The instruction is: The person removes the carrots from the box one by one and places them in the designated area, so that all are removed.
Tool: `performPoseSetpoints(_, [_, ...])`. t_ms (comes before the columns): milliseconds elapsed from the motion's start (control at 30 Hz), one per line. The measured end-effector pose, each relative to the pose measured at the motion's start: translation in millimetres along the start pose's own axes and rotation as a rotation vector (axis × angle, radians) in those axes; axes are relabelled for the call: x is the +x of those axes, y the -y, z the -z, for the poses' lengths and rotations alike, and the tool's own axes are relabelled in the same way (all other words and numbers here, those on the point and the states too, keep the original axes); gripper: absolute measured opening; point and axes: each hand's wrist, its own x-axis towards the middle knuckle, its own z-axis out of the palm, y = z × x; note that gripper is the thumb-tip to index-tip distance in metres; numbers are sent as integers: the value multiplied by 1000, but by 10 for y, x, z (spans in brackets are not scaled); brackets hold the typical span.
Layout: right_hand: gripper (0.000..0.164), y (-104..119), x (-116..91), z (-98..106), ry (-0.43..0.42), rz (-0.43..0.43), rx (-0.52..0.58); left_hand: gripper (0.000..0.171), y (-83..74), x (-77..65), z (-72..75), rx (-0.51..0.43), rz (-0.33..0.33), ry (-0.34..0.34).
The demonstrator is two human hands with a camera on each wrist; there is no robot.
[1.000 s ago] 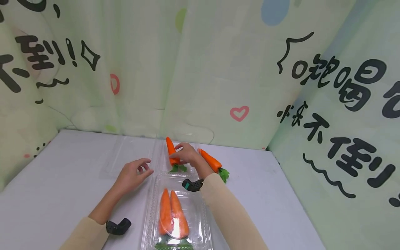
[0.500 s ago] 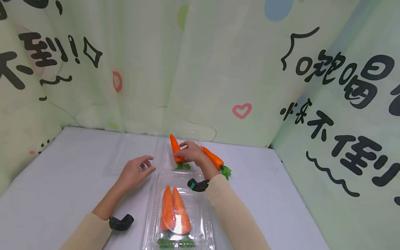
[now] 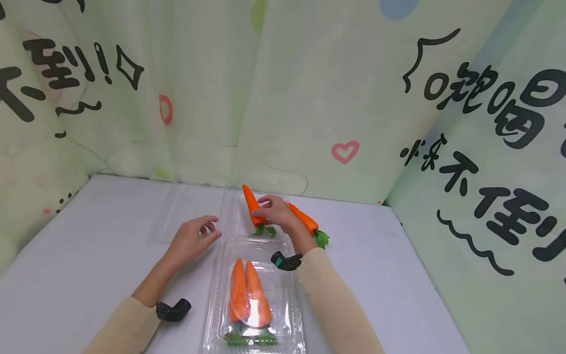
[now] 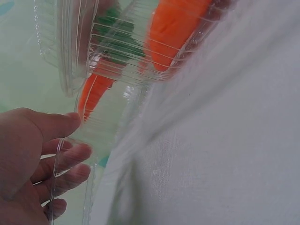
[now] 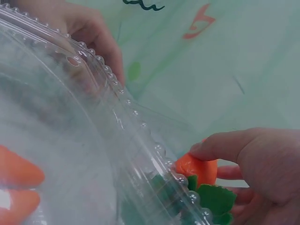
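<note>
The open clear container [image 3: 187,211] could skid if the left hand [image 3: 190,241] brushes its edge. The held carrot [image 3: 251,197] could catch its leaves on the rim of the closed container [image 3: 213,300]. The loose carrot [image 3: 305,219] on the desk [image 3: 367,246] might roll if the right hand [image 3: 275,212] swings outward. The left hand, half open, grips nothing; whether it touches plastic I cannot tell. The right hand pinches the held carrot near its leaves, at the open container's right half.

Black characters [image 3: 461,168] "吃喝" and "不到" on the curtain's [image 3: 292,88] right, "到!" on its left
</note>
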Motion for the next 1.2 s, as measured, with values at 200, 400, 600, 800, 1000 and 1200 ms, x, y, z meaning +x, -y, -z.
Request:
performPoseSetpoints(200, [47,25,-9,21,-15,20,24,40,-17,9,18,1,3,7])
performPoseSetpoints(400, [45,28,-67,31,-26,65,41,40,-26,-3,-5,1,9,9])
performPoseSetpoints(600, [44,10,-105,41,-35,83,41,40,-15,-4,-14,6,5,3])
performPoseSetpoints(800, [45,13,-136,73,-29,90,32,41,-24,7,16,14,12,13])
performPoseSetpoints(1000, [45,18,-159,134,-42,95,19,42,-47,23,43,12,16,26])
performPoseSetpoints(1200, [46,11,-214,173,-47,74,15,41,-38,10,34,4,14,35])
